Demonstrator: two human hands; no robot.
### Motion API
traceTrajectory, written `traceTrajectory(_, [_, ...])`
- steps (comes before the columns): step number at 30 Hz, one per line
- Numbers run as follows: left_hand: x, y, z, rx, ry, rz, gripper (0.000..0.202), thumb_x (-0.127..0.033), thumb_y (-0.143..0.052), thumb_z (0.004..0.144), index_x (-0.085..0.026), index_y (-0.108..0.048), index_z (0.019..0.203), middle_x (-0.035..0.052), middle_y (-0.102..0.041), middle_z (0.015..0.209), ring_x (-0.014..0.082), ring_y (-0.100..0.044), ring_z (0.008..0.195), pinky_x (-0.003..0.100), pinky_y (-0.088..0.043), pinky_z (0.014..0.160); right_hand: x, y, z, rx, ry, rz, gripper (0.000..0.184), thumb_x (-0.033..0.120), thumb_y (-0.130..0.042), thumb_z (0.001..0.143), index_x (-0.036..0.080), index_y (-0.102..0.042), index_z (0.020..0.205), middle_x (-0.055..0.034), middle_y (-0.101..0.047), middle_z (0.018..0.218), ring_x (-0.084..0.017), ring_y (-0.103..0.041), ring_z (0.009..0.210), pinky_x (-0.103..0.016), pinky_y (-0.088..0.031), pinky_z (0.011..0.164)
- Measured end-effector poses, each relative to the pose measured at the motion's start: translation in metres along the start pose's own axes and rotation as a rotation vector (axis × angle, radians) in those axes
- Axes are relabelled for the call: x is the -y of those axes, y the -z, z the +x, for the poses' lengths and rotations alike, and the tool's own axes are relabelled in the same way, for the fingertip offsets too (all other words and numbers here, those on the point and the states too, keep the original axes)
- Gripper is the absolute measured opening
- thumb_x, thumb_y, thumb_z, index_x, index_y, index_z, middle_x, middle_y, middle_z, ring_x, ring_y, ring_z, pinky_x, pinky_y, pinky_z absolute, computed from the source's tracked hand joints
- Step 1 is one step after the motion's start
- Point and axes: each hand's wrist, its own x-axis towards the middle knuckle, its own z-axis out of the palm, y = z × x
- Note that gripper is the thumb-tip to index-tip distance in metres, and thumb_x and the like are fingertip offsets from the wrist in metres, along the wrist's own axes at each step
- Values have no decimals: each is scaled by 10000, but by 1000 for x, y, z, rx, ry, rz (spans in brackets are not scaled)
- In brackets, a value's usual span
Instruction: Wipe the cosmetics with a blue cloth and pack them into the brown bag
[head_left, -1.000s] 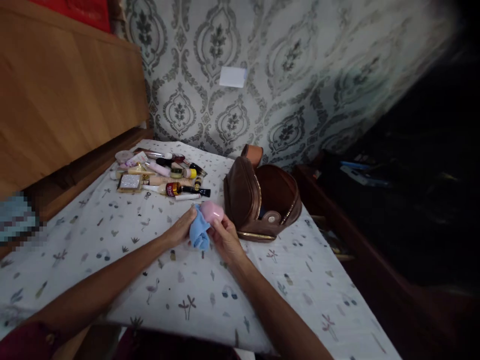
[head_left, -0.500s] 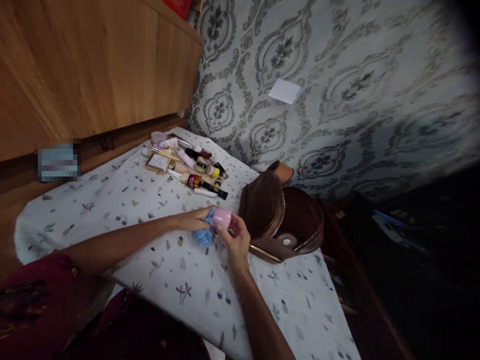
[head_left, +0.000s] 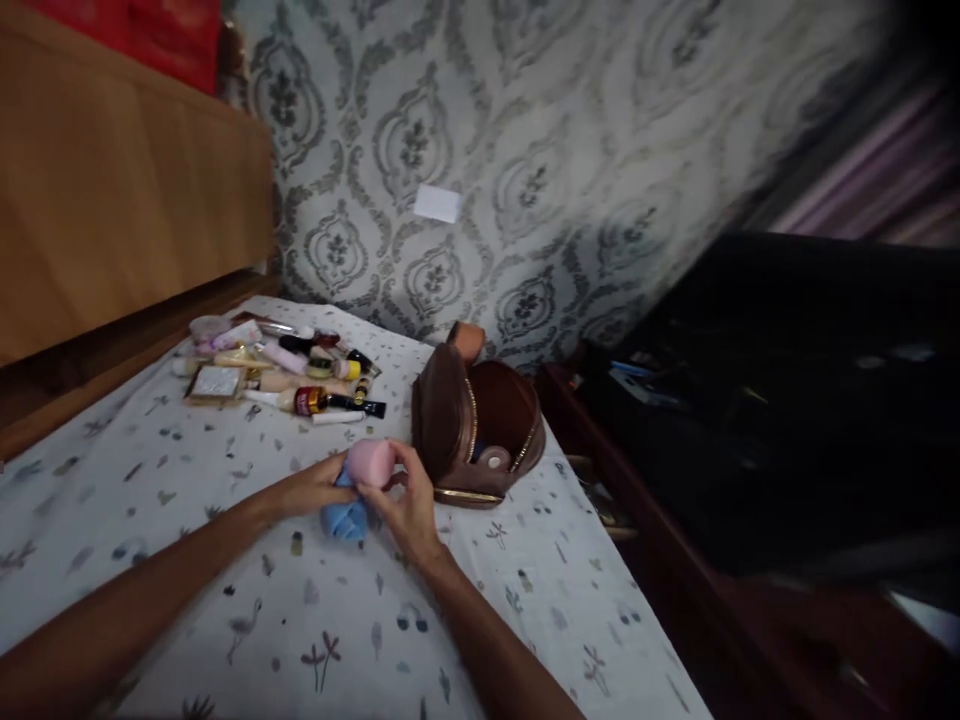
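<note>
Between my two hands, above the patterned cloth, is a small pink jar. My right hand grips the jar from the right with thumb and fingers. On the other side, my left hand is closed on a blue cloth, which lies against the jar and hangs below it. Part of the left fingers is hidden behind the cloth and jar. Just right of my hands stands a brown bag, unzipped, with a round white-centred item inside.
Several cosmetics, among them a red-labelled bottle and a glittery square box, lie grouped at the back left of the patterned tablecloth. A wooden cabinet borders the left, a papered wall the back. Dark furniture stands right.
The camera view has swung to the right, so everything appears farther left. Both hands keep hold of the pink jar and blue cloth, and the jar looks slightly turned.
</note>
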Motion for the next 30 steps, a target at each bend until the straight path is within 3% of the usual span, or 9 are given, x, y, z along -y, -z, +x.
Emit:
traceTrajectory(4, [-7, -2, -2, -57, 91, 65, 447, -345, -819, 612, -196, -689, 1013, 58, -723, 945, 273, -660, 935, 372, -543, 812, 9, 4, 1, -29, 215, -117, 556, 386, -745, 808, 273, -540, 1312, -97, -632, 1185, -250, -608, 1040, -369, -543, 833])
traceTrajectory(8, [-25, -16, 5, -119, 9, 230, 374, -384, -747, 664, -189, -686, 977, 45, -708, 890, 278, -651, 894, 404, -546, 844, 27, 19, 8, -88, 296, -99, 564, 386, -761, 800, 269, -536, 1305, -86, -641, 1168, -240, -615, 1036, -364, -535, 867])
traceTrajectory(10, [-36, -25, 14, -106, -94, 352, 338, -358, -677, 727, -188, -681, 1019, 54, -704, 910, 281, -648, 891, 423, -548, 860, 39, 33, 15, -151, 264, -56, 611, 411, -795, 757, 252, -543, 1291, -81, -645, 1145, -232, -624, 1004, -342, -543, 835])
traceTrajectory(12, [-49, -36, 26, -109, -243, 534, 357, -289, -604, 771, -190, -663, 1109, 78, -698, 1037, 301, -631, 1007, 457, -523, 937, 50, 52, 24, -239, 201, 1, 622, 435, -799, 740, 239, -547, 1273, -81, -638, 1152, -229, -624, 1016, -327, -544, 828])
traceTrajectory(16, [-70, -63, 51, -63, -615, 1033, 612, -77, -464, 751, -205, -555, 1343, 97, -552, 1394, 300, -456, 1334, 503, -383, 1133, 60, 97, 53, -383, 165, 110, 610, 450, -759, 767, 217, -511, 1273, -87, -612, 1205, -219, -611, 1072, -317, -536, 867])
traceTrajectory(19, [-74, -80, 64, 4, -803, 1320, 760, 39, -371, 739, -221, -457, 1448, 86, -451, 1507, 282, -324, 1448, 522, -338, 1175, 53, 126, 78, -425, 140, -4, 550, 403, -740, 779, 218, -509, 1243, -74, -612, 1172, -210, -612, 1031, -336, -526, 878])
traceTrajectory(24, [-58, -86, 67, -47, -889, 1516, 758, 86, -350, 775, -233, -438, 1457, 118, -345, 1576, 320, -253, 1485, 543, -377, 1141, 31, 151, 106, -350, 2, -394, 596, 297, -780, 722, 165, -486, 1222, -113, -575, 1187, -262, -568, 1126, -421, -446, 989])
traceTrajectory(30, [-51, -80, 62, -104, -907, 1568, 767, 92, -392, 752, -271, -474, 1422, 114, -394, 1548, 331, -376, 1422, 520, -457, 1073, 22, 152, 107, -127, -189, -649, 435, 289, -763, 750, 143, -560, 1106, -117, -606, 1083, -258, -617, 1015, -380, -473, 874])
